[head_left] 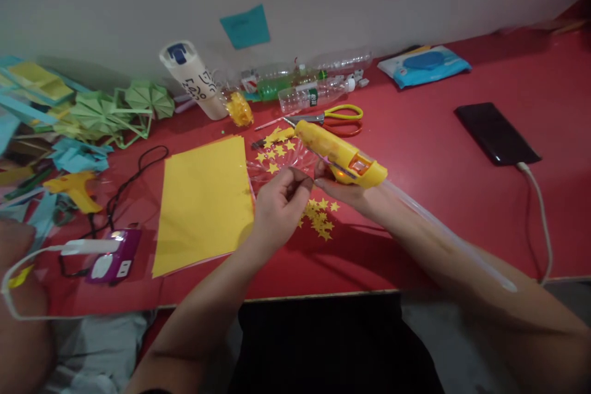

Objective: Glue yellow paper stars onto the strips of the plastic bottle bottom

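Observation:
My right hand (341,192) is wrapped round a yellow hot glue gun (337,151), whose nozzle points to the upper left. An orange light glows on it, and a long clear glue stick (452,231) trails from its back over my forearm. My left hand (281,202) is closed in a pinch, its fingertips meeting those of the right; whatever is between them is too small to make out. Just below lies a pile of small yellow paper stars (319,218). More stars (277,152) sit on a clear plastic piece (302,159) behind the hands.
Yellow paper sheets (203,203) lie left of my hands, scissors (339,116) and plastic bottles (316,95) behind. A white tumbler (196,83), wipes (425,66) and a charging phone (497,133) surround them. Leftward are a second glue gun (76,189), a purple power strip (115,255) and another person's arm (21,301).

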`<state>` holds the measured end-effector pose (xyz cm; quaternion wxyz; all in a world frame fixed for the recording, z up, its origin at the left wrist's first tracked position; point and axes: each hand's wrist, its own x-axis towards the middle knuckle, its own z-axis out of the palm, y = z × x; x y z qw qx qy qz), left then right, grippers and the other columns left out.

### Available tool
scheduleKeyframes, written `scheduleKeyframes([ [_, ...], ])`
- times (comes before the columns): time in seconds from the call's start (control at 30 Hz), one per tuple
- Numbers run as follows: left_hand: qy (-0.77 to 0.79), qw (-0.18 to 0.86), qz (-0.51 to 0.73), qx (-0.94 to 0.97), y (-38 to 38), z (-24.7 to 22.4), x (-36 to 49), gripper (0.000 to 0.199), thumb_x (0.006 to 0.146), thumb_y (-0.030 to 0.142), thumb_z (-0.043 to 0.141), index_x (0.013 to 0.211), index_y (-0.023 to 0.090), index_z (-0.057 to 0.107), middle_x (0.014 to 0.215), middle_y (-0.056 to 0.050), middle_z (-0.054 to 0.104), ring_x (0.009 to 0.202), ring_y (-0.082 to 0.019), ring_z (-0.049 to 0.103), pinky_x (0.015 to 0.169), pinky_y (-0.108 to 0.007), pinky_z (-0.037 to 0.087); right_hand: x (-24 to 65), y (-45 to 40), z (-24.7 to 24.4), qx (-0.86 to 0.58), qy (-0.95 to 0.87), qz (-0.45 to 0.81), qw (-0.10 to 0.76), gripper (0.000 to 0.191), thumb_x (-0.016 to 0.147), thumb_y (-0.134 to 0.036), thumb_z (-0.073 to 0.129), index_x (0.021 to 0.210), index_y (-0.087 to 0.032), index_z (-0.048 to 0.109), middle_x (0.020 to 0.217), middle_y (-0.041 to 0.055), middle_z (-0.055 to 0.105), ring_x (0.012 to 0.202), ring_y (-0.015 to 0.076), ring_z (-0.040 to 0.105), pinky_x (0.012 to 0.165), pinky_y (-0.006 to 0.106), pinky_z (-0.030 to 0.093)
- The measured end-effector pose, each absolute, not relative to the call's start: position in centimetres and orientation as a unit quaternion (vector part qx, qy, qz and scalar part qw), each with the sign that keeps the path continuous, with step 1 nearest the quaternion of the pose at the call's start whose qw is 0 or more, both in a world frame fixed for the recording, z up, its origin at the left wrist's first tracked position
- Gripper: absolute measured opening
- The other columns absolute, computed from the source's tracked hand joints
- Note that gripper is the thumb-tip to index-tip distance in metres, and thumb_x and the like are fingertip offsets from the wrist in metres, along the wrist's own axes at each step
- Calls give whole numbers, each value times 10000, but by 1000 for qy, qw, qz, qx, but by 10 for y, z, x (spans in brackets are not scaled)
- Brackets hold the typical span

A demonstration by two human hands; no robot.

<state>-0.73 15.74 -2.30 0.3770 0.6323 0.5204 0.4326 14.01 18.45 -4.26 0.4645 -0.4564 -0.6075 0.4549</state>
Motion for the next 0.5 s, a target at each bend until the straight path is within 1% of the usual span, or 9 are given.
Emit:
scheduleKeyframes([
  [0.17,507,400,448,619,157,-32,-8,89,790,238,567,716,192,588,543,54,491,468,-75,431,455,-211,352,142,182,-32,-482,-621,437,436,105,713,-268,587,733,-248,486,702,-38,559,669,144,555,662,305,472],
  [0.27,497,407,455,617,157,-35,-10,67,772,204,573,712,194,600,540,55,498,469,-76,450,452,-205,366,143,179,-22,-511,-627,419,412,91,704,-266,583,722,-251,495,674,-32,548,663,155,556,670,321,476],
  [0.33,484,407,462,621,156,-34,-13,80,767,173,556,699,197,590,539,55,503,465,-75,455,449,-200,373,144,177,-19,-512,-627,418,412,87,706,-278,594,727,-251,513,682,-21,566,654,157,557,658,325,485],
  [0.4,475,393,480,624,157,-32,-17,100,786,168,552,692,200,566,522,59,494,445,-70,445,431,-192,364,146,175,-18,-492,-619,434,431,126,729,-350,614,755,-250,542,708,-8,592,641,159,569,633,329,502],
  [0.5,473,325,531,623,161,-29,-26,114,838,181,558,727,203,549,498,70,483,411,-63,428,406,-178,346,152,175,-21,-449,-629,448,449,242,768,-489,622,796,-250,591,721,14,618,661,182,611,623,346,531],
])
